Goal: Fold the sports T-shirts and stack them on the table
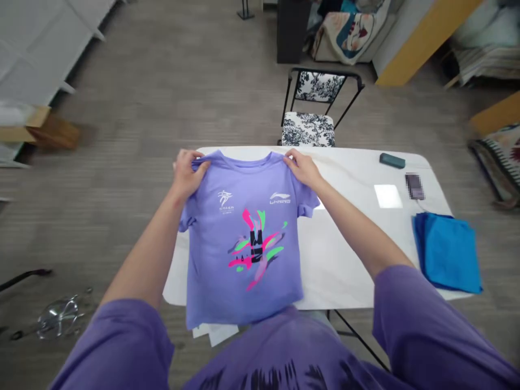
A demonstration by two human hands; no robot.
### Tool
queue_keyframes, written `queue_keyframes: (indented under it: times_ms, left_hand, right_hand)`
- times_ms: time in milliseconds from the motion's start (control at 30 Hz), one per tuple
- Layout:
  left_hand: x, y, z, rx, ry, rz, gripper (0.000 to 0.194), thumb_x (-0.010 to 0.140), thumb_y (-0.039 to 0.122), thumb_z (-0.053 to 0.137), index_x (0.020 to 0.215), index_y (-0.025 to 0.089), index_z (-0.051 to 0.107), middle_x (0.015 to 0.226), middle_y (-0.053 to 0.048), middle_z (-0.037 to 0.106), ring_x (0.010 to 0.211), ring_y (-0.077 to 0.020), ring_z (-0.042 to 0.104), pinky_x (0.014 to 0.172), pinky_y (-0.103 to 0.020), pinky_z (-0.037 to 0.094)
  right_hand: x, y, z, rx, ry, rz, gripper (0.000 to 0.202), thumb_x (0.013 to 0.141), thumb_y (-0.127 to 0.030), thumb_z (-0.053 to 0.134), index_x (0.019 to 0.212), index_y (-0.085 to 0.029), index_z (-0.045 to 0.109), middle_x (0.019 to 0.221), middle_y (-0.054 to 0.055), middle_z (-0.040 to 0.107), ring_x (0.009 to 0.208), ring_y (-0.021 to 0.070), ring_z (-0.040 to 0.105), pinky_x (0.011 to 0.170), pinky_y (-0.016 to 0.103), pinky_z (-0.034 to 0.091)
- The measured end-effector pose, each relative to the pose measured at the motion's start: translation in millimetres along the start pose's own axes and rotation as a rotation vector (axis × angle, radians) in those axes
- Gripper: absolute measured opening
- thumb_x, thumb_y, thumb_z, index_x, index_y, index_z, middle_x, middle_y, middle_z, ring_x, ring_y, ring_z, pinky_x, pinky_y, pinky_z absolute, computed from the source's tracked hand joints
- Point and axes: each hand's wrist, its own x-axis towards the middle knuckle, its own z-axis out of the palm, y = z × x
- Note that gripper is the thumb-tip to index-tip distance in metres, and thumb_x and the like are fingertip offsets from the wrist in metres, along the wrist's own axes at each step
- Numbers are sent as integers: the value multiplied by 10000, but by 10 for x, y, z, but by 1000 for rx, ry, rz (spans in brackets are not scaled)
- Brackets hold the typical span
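A purple T-shirt (211, 244) with a bright pink, green and black print is spread front side up over the white table (337, 260). Its neckline points to the far edge, and its hem hangs past the near edge. My left hand (189, 172) pinches the shirt at the shoulder on the left. At the other shoulder, my right hand (303, 167) grips the fabric beside the collar. Both sleeves hang loosely outward, the left one partly bunched.
Folded blue cloth (449, 252) lies at the table's right end, near a phone (414, 186) and a dark green case (392, 160). A patterned chair (309, 127) stands beyond the far edge. White papers (221, 334) show below the shirt hem.
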Motion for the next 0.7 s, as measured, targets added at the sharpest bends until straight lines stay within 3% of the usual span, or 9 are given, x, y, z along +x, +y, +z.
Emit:
queue_keyframes:
  times_ms: [67,133,233,333,467,533,600,700]
  left_hand:
    - [324,-204,434,21,25,-72,406,970,314,759,1327,167,634,1500,-188,516,1451,-366,424,1298,-617,250]
    - [382,-339,815,53,59,-134,614,953,326,769,1499,152,549,1662,-249,377,1573,-426,285,1313,-678,163]
    - [-57,-446,1272,95,-29,-164,763,989,369,709,1654,120,429,1776,-297,251,1670,-448,168,1332,-686,112]
    - [-950,-471,1594,101,-251,-178,759,1032,432,632,1701,133,434,1818,-297,249,1723,-451,135,1360,-673,105]
    - [-2285,-399,1863,81,-507,-283,803,1034,515,568,1759,202,418,1846,-258,242,1757,-445,119,1390,-661,137]
    - [-2844,-306,1963,114,-591,-321,814,1031,554,536,1773,244,408,1843,-243,273,1762,-436,135,1390,-674,164]
    - [-3276,-181,2061,172,-612,-359,833,1028,603,486,1791,288,374,1838,-231,294,1763,-430,149,1381,-693,182]
    - [-3677,31,2227,206,-620,-377,894,993,645,441,1819,351,264,1831,-210,324,1769,-443,120,1362,-737,180]
  right_hand:
    - [327,172,383,-94,1,97,537,1156,-533,412,1489,-160,608,1352,203,749,1209,367,646,1079,481,452]
    - [410,289,740,-159,-2,153,607,1155,-508,413,1620,-125,489,1563,263,628,1381,412,555,1183,563,382]
    - [11,360,1244,-180,-108,171,675,1144,-503,442,1700,-122,402,1744,270,443,1545,426,403,1283,601,270]
    - [-962,397,1678,-135,-286,191,652,1118,-500,503,1677,-166,468,1790,238,385,1598,423,354,1317,584,254]
    - [-2711,559,1979,-45,-429,312,538,1068,-468,592,1574,-285,598,1665,211,544,1530,432,487,1279,616,376]
    - [-3526,668,1963,-24,-447,382,524,1031,-419,634,1542,-306,622,1583,205,611,1478,436,554,1238,633,438]
    - [-4174,785,1859,-21,-443,463,542,973,-387,693,1510,-334,642,1512,178,659,1399,436,623,1185,632,495]
    - [-4804,1054,1631,-56,-354,600,554,921,-345,724,1469,-395,656,1446,118,697,1329,416,672,1124,609,540]
